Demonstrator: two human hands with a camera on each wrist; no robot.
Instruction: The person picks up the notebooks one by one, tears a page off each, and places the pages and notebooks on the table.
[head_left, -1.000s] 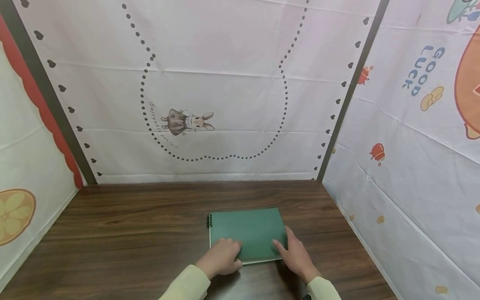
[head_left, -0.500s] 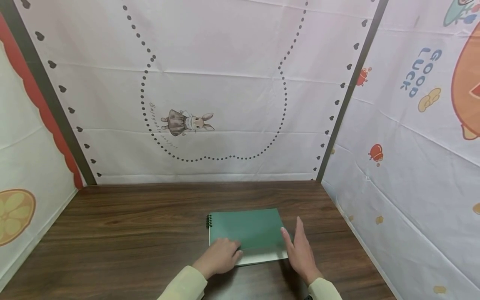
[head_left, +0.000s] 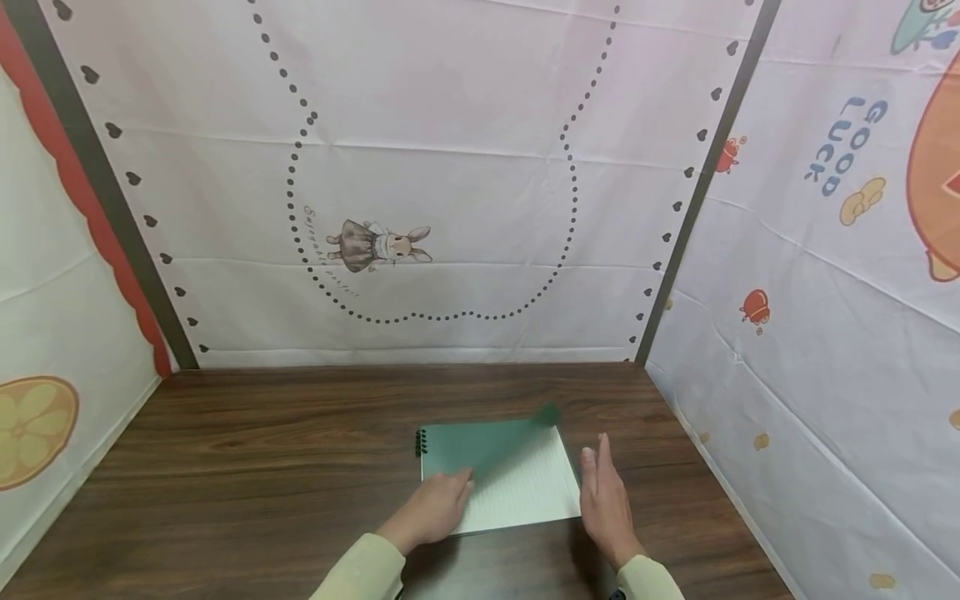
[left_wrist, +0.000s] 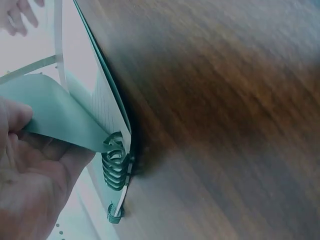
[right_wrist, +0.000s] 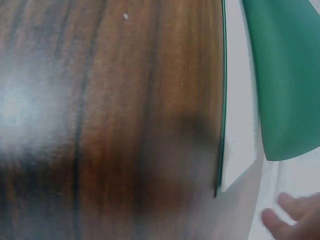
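Note:
A spiral-bound notebook lies on the table, its green cover (head_left: 465,444) partly lifted and bent back over lined white pages (head_left: 525,492). The left hand (head_left: 435,506) is at the near left part of the notebook; the left wrist view shows that hand (left_wrist: 35,175) pinching the raised cover (left_wrist: 55,107) between thumb and fingers, close to the black coil (left_wrist: 115,167). Beside the notebook's right edge the right hand (head_left: 606,504) has its fingers extended and grips nothing. In the right wrist view, its fingers (right_wrist: 282,220) show below the curved cover (right_wrist: 290,85).
The dark wood-grain table (head_left: 285,467) extends around the notebook. Behind it hangs a pale cloth (head_left: 465,208) with a rabbit print, and printed cloths close off the left and right sides.
The cover has risen and folded up toward the far left, baring lined pages. The left hand has moved slightly left with it. The right hand has drawn off the notebook's edge, its fingers straighter.

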